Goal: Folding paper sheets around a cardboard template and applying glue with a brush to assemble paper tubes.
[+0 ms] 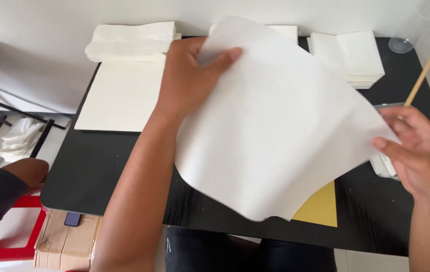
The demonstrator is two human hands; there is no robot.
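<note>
A large white paper sheet (270, 126) hangs in the air over the black table (119, 161), tilted and slightly curled. My left hand (189, 75) pinches its upper left corner, thumb on the front. My right hand (416, 151) grips its right corner between thumb and fingers. Under the sheet's lower edge a yellow sheet (320, 206) lies flat on the table, mostly hidden.
A cream sheet (121, 95) lies at the table's left with a folded white stack (129, 40) behind it. Another white stack (351, 55) sits at back right. A wooden stick (423, 75) stands in a glass container (383, 163). Another person's arm (3, 186) is at left, above a cardboard box (66, 242).
</note>
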